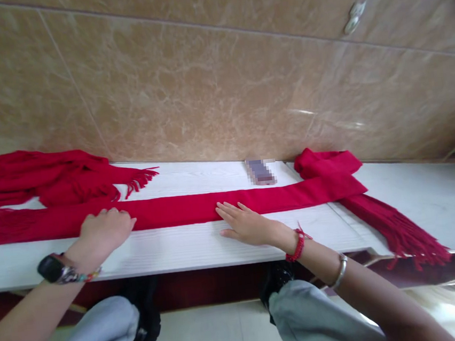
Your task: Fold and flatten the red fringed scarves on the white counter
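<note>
1. Lying in a loose heap at the middle left of the frame, a bunched red cloth (67, 175) is seen, its fringe trailed rightward over the white bench top (202, 245).
2. Just below it, the long red scarf (175, 211) is stretched flat across the middle of the frame, one fringed end spread at the left edge.
3. Left of centre, the left hand (106, 229) is laid on the scarf, fingers curled under and partly hidden; whether cloth is gripped cannot be told. A dark watch (51, 269) is worn at the wrist.
4. Near centre, the right hand (249, 224) is placed palm down, open, fingertips on the scarf, thumb over bare bench. A red bracelet (298, 245) is worn.
5. Right of centre, above the strip, a pixelated phone (260, 171) is set near the tan wall (188, 94).
6. Farther right, the scarf is bunched, with fringe angled toward the lower right, over the bench's front edge.
</note>
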{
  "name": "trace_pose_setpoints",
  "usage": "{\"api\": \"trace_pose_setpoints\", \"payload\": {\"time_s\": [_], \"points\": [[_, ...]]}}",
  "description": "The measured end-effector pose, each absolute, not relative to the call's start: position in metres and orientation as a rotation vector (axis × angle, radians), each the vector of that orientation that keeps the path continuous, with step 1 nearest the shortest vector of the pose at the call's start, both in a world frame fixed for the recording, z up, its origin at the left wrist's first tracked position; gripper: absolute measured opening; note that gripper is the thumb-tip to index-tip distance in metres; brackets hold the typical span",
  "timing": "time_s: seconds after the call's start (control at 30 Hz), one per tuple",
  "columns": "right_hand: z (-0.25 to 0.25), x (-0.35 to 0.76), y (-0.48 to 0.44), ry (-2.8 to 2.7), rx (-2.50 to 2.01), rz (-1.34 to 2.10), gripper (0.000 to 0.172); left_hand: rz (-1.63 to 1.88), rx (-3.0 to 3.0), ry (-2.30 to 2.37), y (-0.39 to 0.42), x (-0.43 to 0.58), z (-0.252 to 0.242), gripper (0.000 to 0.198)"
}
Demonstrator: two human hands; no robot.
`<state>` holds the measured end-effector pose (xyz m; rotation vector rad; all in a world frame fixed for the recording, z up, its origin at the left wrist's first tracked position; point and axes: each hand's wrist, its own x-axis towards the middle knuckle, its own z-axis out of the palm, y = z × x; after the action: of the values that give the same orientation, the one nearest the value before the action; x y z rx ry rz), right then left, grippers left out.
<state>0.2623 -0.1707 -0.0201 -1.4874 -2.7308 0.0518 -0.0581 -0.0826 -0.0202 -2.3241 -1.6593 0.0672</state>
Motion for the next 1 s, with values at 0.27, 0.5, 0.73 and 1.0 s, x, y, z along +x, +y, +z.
{"api": "trace_pose_setpoints", "payload": {"time_s": [0.27, 0.5, 0.73, 1.0], "points": [[-0.025, 0.337, -0.188, -2.608, -1.641, -0.18, 0.042, -0.067, -2.661, -0.836, -0.112, 0.073, -0.007, 0.029], [-0.029, 0.347, -0.172, -2.599, -1.591, -0.348, 0.031, -0.052, -2.716, -0.793, -0.115, 0.105, -0.007, 0.02], [-0.033, 0.352, -0.172, -2.618, -1.475, -0.516, 0.028, -0.024, -2.62, -0.705, -0.119, 0.114, -0.011, 0.019], [-0.027, 0.36, -0.178, -2.528, -1.441, -0.448, 0.029, -0.1, -2.648, -0.643, -0.114, 0.108, -0.011, 0.027]]}}
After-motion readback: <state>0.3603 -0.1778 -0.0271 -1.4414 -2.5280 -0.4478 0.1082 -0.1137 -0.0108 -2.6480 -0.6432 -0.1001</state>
